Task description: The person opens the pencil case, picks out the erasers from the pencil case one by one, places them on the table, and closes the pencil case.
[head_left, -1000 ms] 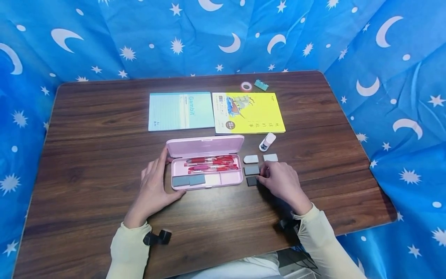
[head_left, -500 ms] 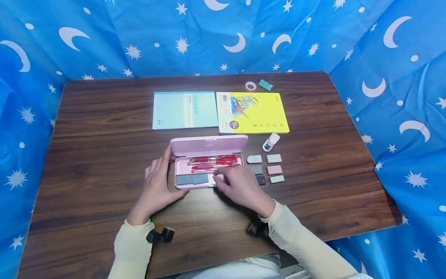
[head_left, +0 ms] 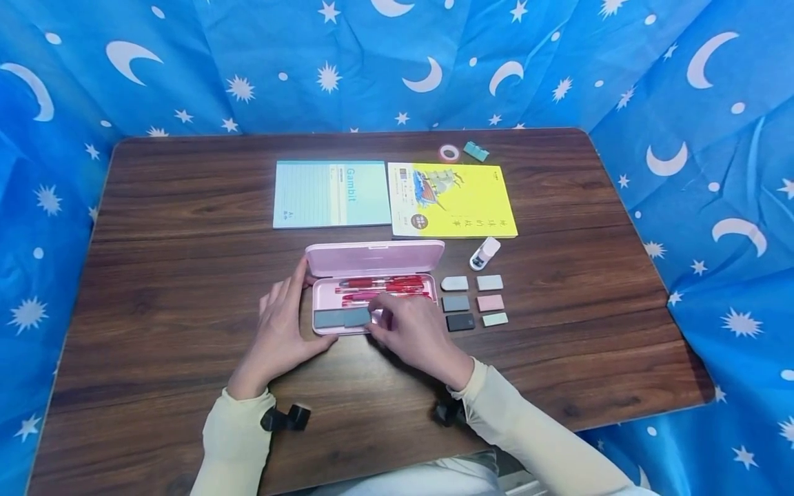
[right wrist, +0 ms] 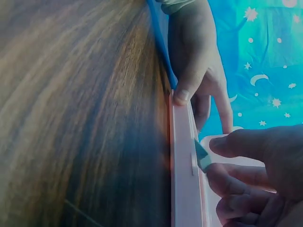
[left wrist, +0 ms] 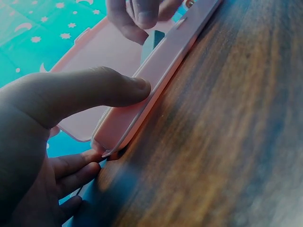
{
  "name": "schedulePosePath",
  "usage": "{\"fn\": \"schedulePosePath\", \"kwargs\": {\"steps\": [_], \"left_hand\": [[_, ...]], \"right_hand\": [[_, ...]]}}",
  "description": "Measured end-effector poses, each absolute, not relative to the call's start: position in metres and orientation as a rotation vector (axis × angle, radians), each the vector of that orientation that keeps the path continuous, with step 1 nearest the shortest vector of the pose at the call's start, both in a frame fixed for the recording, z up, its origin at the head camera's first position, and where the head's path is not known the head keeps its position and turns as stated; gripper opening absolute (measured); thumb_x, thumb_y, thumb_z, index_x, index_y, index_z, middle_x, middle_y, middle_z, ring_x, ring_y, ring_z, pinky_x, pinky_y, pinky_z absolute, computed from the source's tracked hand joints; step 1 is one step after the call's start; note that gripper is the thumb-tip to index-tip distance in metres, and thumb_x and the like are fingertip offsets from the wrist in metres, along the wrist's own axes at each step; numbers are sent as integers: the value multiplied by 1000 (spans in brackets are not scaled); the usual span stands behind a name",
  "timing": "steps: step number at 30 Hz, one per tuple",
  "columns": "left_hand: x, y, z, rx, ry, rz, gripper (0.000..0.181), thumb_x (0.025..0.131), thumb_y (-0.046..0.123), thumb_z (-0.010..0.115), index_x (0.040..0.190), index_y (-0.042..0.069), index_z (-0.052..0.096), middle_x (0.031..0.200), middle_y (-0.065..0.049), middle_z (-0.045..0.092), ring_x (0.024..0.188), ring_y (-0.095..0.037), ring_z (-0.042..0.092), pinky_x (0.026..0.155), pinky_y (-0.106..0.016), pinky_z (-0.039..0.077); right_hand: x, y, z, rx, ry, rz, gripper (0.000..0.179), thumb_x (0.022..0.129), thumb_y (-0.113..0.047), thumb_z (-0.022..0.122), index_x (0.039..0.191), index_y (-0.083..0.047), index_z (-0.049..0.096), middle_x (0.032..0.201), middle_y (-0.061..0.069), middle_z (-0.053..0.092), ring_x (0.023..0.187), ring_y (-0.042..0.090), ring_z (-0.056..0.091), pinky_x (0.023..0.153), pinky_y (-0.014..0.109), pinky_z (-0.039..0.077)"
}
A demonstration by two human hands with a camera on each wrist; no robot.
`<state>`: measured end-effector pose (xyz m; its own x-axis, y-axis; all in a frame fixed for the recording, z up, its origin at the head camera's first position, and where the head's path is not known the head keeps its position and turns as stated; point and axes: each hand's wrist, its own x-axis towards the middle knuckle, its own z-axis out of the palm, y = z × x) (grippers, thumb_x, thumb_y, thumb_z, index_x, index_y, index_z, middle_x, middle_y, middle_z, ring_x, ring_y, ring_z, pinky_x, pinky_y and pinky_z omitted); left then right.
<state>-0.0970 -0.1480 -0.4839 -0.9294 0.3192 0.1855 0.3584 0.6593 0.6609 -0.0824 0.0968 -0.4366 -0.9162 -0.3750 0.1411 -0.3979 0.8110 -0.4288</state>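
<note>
A pink pencil case (head_left: 375, 260) lies on the table with its lid raised. My left hand (head_left: 279, 331) holds its left end, thumb against the front wall and fingers round the back corner. Over the front compartment, my right hand (head_left: 417, 329) pinches the right end of a blue-grey eraser (head_left: 356, 317) between thumb and forefinger. In the right wrist view this eraser (right wrist: 203, 157) tilts up above the case's rim. A second blue-grey eraser (head_left: 328, 318) lies flat to its left. Behind them lie several red pens (head_left: 381, 282). My right hand covers the case's front right part.
Right of the case stand erasers in two columns, including a dark one (head_left: 460, 322), a pink one (head_left: 491, 303) and a pale green one (head_left: 495, 319). Behind are a white bottle (head_left: 484, 253), a blue notebook (head_left: 331, 194), a yellow book (head_left: 453, 200) and a tape roll (head_left: 449, 153).
My right hand has moved left from the loose erasers to the pencil case, and its fingertips now meet the blue-grey eraser. The left hand keeps its hold on the case.
</note>
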Motion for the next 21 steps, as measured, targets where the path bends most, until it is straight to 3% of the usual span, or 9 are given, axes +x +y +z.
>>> {"fn": "schedulePosePath", "kwargs": {"steps": [5, 13, 21], "left_hand": [[-97, -148, -483, -574, -2814, -1138, 138, 61, 36, 95, 164, 22, 4, 138, -12, 53, 123, -33, 44, 97, -55, 29], [-97, -147, -483, -572, -2822, -1149, 138, 62, 37, 95, 164, 22, 3, 139, -12, 52, 123, -34, 43, 98, -55, 28], [-97, -147, -482, -550, -2824, -1161, 140, 61, 37, 96, 164, 25, 3, 139, -12, 52, 124, -33, 42, 98, -54, 27]], "right_hand": [[-87, 91, -438, 685, -2907, 755, 26, 78, -23, 86, 89, -17, 63, 72, -10, 62, 61, 5, 54, 55, 24, 40], [-93, 90, -439, 746, -2965, 746, 31, 78, -19, 84, 102, -14, 66, 73, -8, 57, 59, 7, 50, 52, 24, 37], [-84, 117, -428, 716, -2883, 746, 28, 74, -15, 83, 94, -13, 64, 72, -7, 59, 59, 7, 51, 51, 23, 38]]}}
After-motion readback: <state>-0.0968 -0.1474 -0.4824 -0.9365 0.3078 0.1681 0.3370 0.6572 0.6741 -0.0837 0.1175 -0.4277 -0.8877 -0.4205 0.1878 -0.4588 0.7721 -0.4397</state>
